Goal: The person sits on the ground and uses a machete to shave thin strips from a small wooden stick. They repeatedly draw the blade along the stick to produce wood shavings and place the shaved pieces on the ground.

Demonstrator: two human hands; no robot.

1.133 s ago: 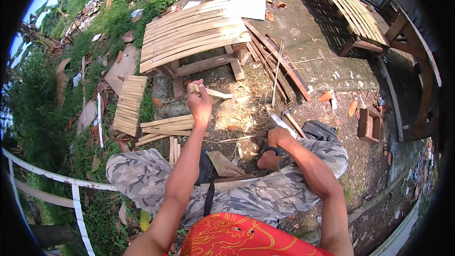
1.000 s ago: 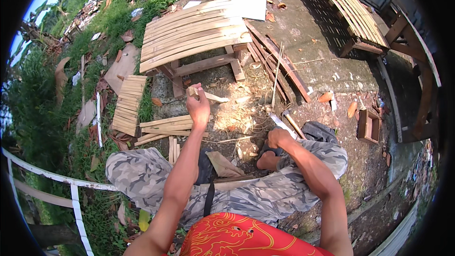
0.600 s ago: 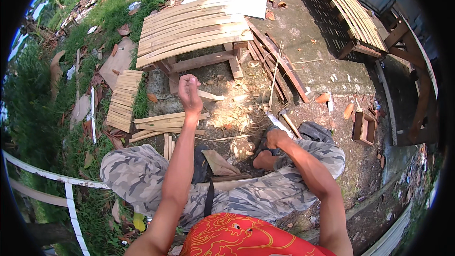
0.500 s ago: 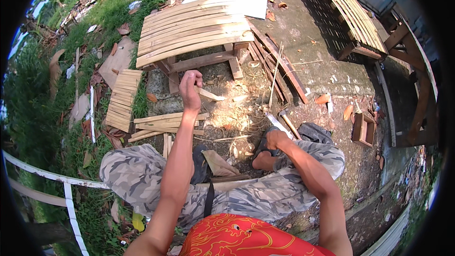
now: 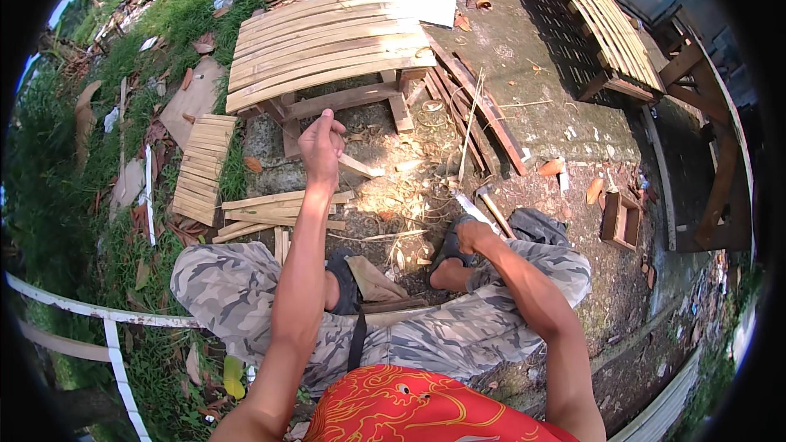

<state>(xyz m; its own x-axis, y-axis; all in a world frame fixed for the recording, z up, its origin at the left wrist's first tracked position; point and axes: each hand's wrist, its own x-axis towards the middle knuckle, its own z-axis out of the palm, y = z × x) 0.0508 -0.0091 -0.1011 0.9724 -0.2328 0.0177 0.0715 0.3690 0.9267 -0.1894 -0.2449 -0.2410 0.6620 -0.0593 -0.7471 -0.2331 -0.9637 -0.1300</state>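
Note:
My left hand [image 5: 322,150] is raised in front of a low bench [image 5: 327,49] topped with bamboo slats. Its fingers are curled together, and what they hold, if anything, is too small to make out. A short bamboo piece [image 5: 360,167] shows just beside that hand. My right hand [image 5: 479,238] is closed in a fist above my right sandal, its grip hidden from view. Close by it lie a hand saw [image 5: 470,206], whose blade runs toward the hand, and a hammer [image 5: 496,210] with a wooden handle. Whether the fist touches the saw I cannot tell.
Cut bamboo slats [image 5: 278,211] lie in front of my left knee, near a slatted panel [image 5: 202,168]. Dark wooden boards [image 5: 471,106] rest right of the bench. A small wooden box [image 5: 622,221] stands at right, below another slatted bench [image 5: 602,16]. A white railing [image 5: 74,304] is at left.
The left hand has turned slightly and moved a little up and left, its fingers still curled. My right fist keeps its place above the sandal. The whole view has shifted slightly.

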